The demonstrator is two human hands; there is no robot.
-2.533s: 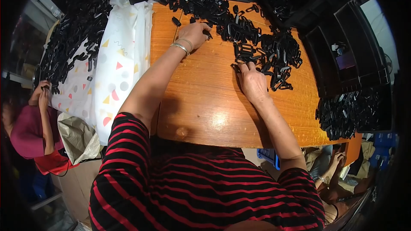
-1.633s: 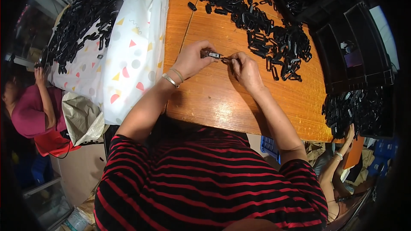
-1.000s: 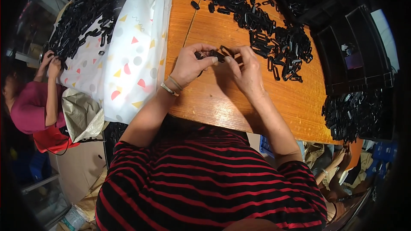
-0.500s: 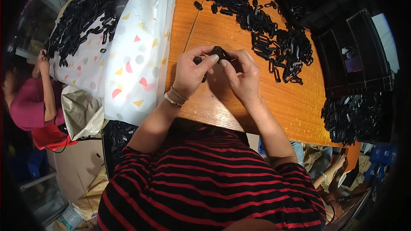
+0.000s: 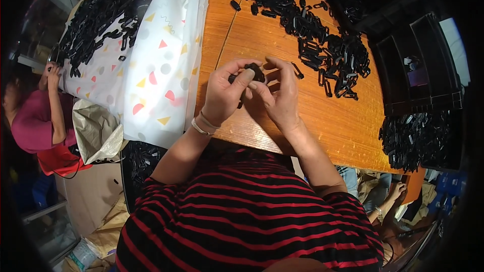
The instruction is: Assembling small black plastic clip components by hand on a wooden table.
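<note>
My left hand [image 5: 222, 89] is closed round small black plastic buckle pieces [image 5: 256, 72]. One shows between its thumb and fingers, and dark ends of others poke out near its palm. My right hand [image 5: 283, 98] meets it at the same piece, thumb tip by the left thumb and fingers bent round the far side. Its index finger is lifted a little off. What the right fingertips grip is partly hidden. Just right of that hand a single black oblong loop [image 5: 298, 71] lies on the wooden table [image 5: 343, 131].
Heaped black pieces [image 5: 333, 60] cover the table's far right, with another pile [image 5: 413, 141] at its right edge. White patterned sheeting [image 5: 156, 80] lies at left, under more black pieces [image 5: 96, 35]. A black crate [image 5: 418, 65] stands at right. Another person's hands [image 5: 52, 73] work at far left.
Both hands have dropped slightly toward me and turned a little. The right index finger has lifted, and the single black loop beside the right hand now shows.
</note>
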